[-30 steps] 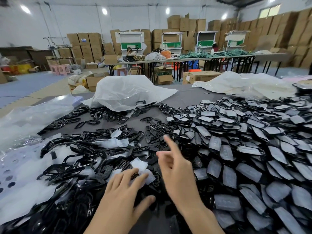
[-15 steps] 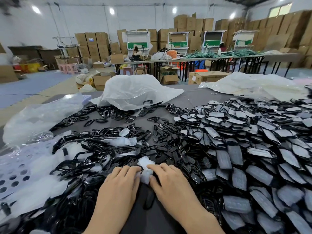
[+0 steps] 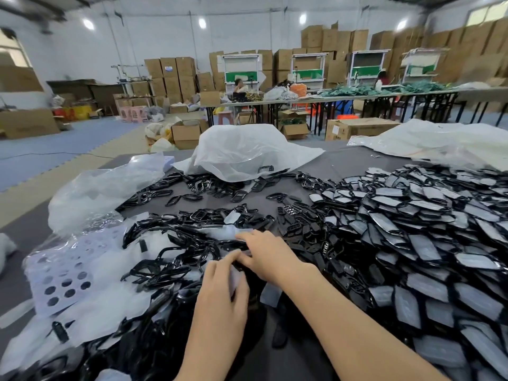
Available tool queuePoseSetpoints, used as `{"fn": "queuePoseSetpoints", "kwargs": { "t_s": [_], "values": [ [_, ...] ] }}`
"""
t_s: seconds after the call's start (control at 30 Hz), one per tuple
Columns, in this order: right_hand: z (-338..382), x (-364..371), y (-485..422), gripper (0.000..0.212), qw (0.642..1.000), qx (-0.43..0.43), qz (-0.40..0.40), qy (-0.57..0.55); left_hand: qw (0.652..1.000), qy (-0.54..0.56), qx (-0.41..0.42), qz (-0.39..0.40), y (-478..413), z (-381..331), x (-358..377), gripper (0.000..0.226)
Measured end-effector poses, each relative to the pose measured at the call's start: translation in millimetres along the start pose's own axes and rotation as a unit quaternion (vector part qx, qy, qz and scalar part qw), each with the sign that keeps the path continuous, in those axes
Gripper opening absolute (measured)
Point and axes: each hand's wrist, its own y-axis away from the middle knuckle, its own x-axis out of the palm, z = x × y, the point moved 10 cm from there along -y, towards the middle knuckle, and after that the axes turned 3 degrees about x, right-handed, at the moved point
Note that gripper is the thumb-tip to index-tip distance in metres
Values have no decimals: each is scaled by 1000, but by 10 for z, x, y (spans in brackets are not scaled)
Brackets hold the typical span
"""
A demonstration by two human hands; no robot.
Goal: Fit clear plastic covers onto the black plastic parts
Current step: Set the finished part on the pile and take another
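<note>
my left hand [image 3: 220, 295] pinches a clear cover [image 3: 237, 279] over a black part [image 3: 245, 268], right in front of me at the edge of the loose pile [image 3: 170, 243]. can't tell if my right hand [image 3: 268, 257] grips the part or just presses it. tip imo: line up the corners first, then press evenly.

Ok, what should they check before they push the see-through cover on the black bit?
1. Clear cover pinched in the left hand: ok.
2. Right hand has a firm hold: cannot tell, its fingers hide what they hold.
3. Cover lined up over a black piece: cannot tell, the hands hide it.
4. Bare black parts close by for later: ok.
5. Covered parts heaped apart on the right: ok.
</note>
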Motion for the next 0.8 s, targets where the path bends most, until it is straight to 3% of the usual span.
{"fn": "queuePoseSetpoints", "kwargs": {
  "t_s": [0.13, 0.3, 0.5, 0.63, 0.8],
  "values": [
    [-61, 23, 25, 38, 998, 3, -53, 24, 985, 131, -109, -38, -34, 255, -77, 23],
    [-218, -37, 189, 20, 996, 15, -84, -39, 933, 303, -178, -73, -25, 409, -49, 6],
    [-204, -63, 138, 33, 990, 31, -38, -136, 929, 313, -179, -77, -34, 401, -75, 14],
    [-65, 11, 12, 39, 999, 9, 13, -32, 938, 296, -172, -59, -42, 360, -63, 27],
    [-17, -17, -35, 36, 998, 2, -19, 58, 935, 303, -176, -60, -35, 377, -59, 19]
  ]
}}
